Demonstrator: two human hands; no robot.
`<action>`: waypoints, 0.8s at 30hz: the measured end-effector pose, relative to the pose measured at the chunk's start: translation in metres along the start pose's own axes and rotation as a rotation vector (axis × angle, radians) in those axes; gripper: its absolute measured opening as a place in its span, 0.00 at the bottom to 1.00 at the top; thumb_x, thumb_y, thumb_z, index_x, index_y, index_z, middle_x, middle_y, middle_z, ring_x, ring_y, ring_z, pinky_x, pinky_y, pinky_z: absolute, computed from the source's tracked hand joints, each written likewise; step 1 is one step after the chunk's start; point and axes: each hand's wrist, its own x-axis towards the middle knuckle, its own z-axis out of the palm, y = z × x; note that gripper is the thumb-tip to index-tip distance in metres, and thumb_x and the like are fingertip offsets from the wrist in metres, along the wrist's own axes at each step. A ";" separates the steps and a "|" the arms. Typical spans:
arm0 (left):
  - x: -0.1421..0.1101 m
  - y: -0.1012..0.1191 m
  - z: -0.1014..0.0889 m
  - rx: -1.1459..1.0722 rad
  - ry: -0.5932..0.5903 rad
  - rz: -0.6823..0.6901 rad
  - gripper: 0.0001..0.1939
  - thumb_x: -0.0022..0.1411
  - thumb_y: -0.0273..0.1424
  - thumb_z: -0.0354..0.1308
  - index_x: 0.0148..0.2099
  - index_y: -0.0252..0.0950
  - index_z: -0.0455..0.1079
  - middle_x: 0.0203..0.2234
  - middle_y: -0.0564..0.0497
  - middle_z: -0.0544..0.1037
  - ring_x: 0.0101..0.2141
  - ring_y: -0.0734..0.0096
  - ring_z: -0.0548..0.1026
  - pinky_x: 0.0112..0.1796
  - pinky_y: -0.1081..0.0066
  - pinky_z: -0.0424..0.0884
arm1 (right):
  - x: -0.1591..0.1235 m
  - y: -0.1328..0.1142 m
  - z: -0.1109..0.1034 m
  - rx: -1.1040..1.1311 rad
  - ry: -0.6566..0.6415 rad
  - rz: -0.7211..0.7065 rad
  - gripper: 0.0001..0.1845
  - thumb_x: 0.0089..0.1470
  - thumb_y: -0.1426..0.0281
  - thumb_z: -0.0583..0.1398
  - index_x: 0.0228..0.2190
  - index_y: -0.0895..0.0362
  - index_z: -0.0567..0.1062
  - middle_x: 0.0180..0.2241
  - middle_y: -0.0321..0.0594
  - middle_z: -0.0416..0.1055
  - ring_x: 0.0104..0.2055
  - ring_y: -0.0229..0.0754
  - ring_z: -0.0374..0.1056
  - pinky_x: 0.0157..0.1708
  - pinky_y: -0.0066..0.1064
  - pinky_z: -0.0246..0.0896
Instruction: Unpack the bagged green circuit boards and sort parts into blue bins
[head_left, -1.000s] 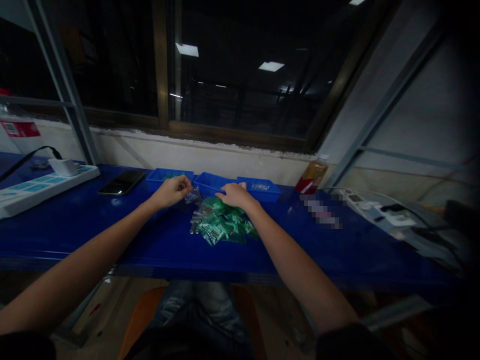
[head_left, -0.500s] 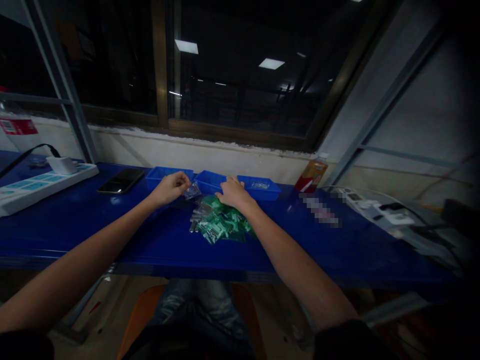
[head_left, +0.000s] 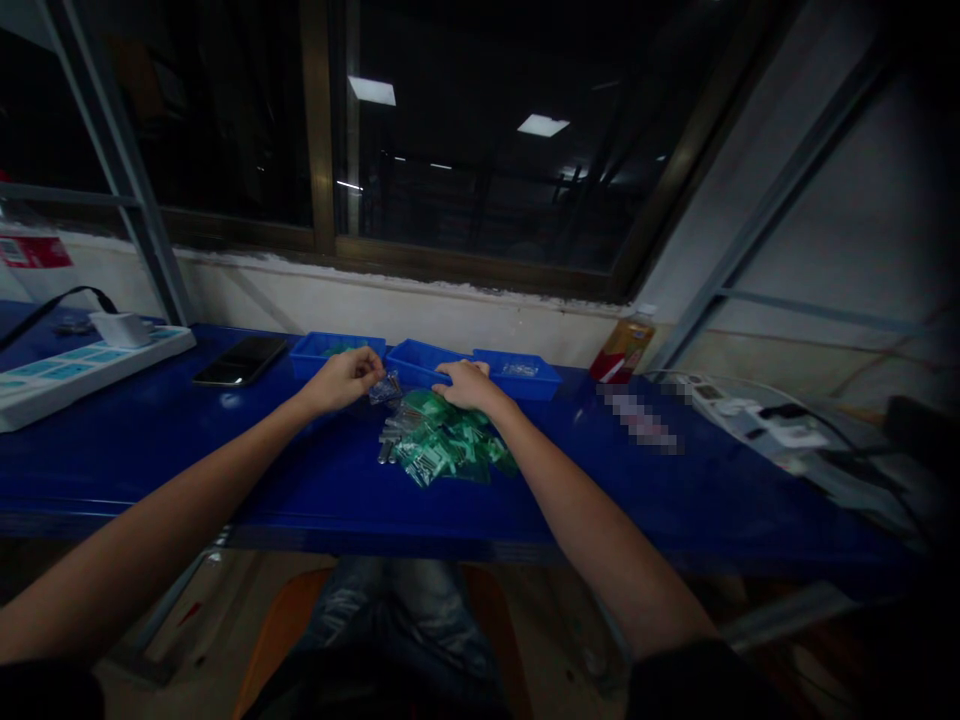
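Observation:
My left hand (head_left: 346, 378) is pinched on a small clear plastic bag (head_left: 385, 388) with small parts inside, in front of the gap between the left blue bin (head_left: 304, 362) and the middle blue bin (head_left: 411, 362). Bent fingers bring my right hand (head_left: 466, 384) against the near right end of the middle bin; what lies between its fingertips is hidden. Below both hands, a pile of green-tinted plastic bags (head_left: 450, 440) rests on the blue table (head_left: 315, 490). Metal cylinders (head_left: 387, 452) stick out at the pile's left side.
The right blue bin (head_left: 536, 385) contains small clear bags. A phone (head_left: 241, 362) and a white power strip (head_left: 97, 365) lie at left. On the right stand a drink bottle (head_left: 624, 348) and a second power strip (head_left: 780, 430) with cables. A window and wall close off the back.
My right hand has come down slightly, uncovering more of the middle bin's rim behind it. My left hand keeps the small bag in nearly the same place.

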 end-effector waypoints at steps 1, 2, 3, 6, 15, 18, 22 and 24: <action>0.000 0.000 0.000 0.002 -0.008 0.005 0.09 0.54 0.35 0.52 0.33 0.34 0.62 0.23 0.53 0.68 0.23 0.76 0.67 0.25 0.74 0.63 | -0.001 -0.001 0.000 0.004 0.024 -0.009 0.19 0.51 0.61 0.57 0.44 0.54 0.69 0.44 0.44 0.71 0.49 0.47 0.63 0.47 0.38 0.51; 0.000 0.001 0.000 0.004 -0.012 0.009 0.09 0.54 0.35 0.52 0.33 0.34 0.62 0.23 0.53 0.68 0.23 0.76 0.68 0.25 0.74 0.63 | -0.002 -0.002 -0.001 -0.003 0.044 -0.015 0.20 0.50 0.61 0.58 0.44 0.55 0.68 0.45 0.45 0.70 0.49 0.47 0.63 0.46 0.37 0.53; 0.000 0.001 -0.001 0.007 -0.009 0.012 0.09 0.54 0.35 0.52 0.33 0.34 0.62 0.23 0.53 0.68 0.23 0.76 0.68 0.25 0.74 0.63 | -0.003 -0.004 -0.002 -0.021 0.055 -0.017 0.20 0.50 0.62 0.58 0.44 0.57 0.68 0.45 0.47 0.70 0.48 0.48 0.63 0.45 0.37 0.53; -0.001 0.002 -0.001 0.024 0.002 0.017 0.09 0.54 0.35 0.52 0.33 0.34 0.62 0.23 0.53 0.68 0.23 0.76 0.68 0.25 0.74 0.63 | -0.005 -0.009 -0.008 -0.097 0.025 -0.018 0.16 0.50 0.63 0.57 0.40 0.60 0.70 0.42 0.51 0.71 0.46 0.50 0.65 0.43 0.38 0.55; -0.002 0.007 -0.001 0.056 -0.008 0.028 0.08 0.53 0.35 0.52 0.33 0.34 0.63 0.23 0.52 0.70 0.22 0.76 0.68 0.24 0.75 0.62 | -0.001 -0.001 -0.007 0.050 0.098 -0.020 0.13 0.46 0.60 0.60 0.30 0.57 0.74 0.30 0.40 0.74 0.33 0.40 0.68 0.29 0.27 0.54; -0.003 0.009 -0.001 0.059 -0.013 0.033 0.08 0.52 0.34 0.52 0.33 0.34 0.63 0.23 0.52 0.69 0.22 0.75 0.68 0.24 0.74 0.62 | 0.003 0.004 -0.003 0.100 0.119 -0.052 0.13 0.46 0.59 0.59 0.27 0.56 0.74 0.27 0.37 0.73 0.30 0.37 0.66 0.28 0.26 0.52; -0.003 0.009 -0.001 0.084 -0.027 0.027 0.08 0.53 0.34 0.51 0.33 0.34 0.63 0.23 0.52 0.69 0.22 0.74 0.68 0.25 0.73 0.63 | 0.005 0.006 -0.005 0.055 0.046 -0.065 0.18 0.47 0.55 0.57 0.23 0.56 0.75 0.24 0.39 0.72 0.30 0.39 0.67 0.30 0.28 0.53; -0.003 0.009 -0.001 0.094 -0.033 0.032 0.08 0.53 0.34 0.51 0.33 0.34 0.63 0.24 0.52 0.69 0.23 0.74 0.69 0.25 0.73 0.63 | 0.005 0.005 -0.006 0.012 0.007 -0.058 0.19 0.47 0.54 0.56 0.22 0.56 0.75 0.24 0.40 0.73 0.31 0.41 0.67 0.32 0.29 0.54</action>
